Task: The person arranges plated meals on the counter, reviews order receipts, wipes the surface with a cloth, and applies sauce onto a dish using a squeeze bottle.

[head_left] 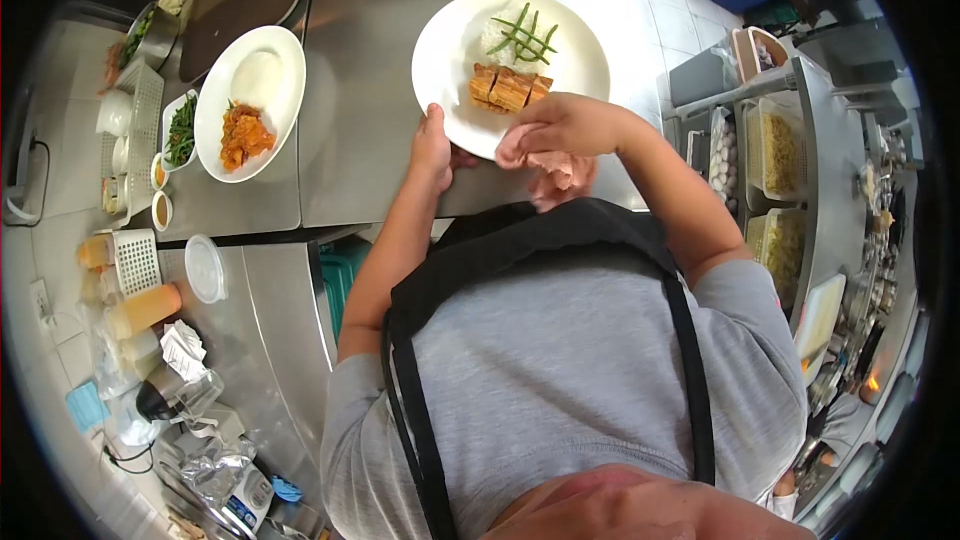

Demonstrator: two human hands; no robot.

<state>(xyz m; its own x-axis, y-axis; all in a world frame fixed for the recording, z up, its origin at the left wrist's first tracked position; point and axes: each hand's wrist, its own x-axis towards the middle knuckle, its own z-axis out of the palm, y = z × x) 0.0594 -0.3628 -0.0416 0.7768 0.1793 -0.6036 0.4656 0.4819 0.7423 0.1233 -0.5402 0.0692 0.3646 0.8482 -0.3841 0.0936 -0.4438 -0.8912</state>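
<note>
A large white plate [440, 50] is at the front edge of the steel counter, gripped at its near-left rim by my left hand [432, 152]. My thumb lies along the rim and the fingers go underneath. On the plate are sliced browned meat [508, 89], white rice [496, 37] and crossed green beans [525, 35]. A crumpled pink cloth [562, 172] hangs from my right hand [570, 125], which is closed around it at the near-right rim. Whether the cloth touches the rim is hard to make out.
To the left stands an oval white plate [270, 60] with an orange-coloured food [244, 135]. Beside it are a dish of green beans [181, 130] and small sauce cups [162, 210]. A brown tray [240, 0] lies behind. Shelves with food containers [778, 150] stand at right.
</note>
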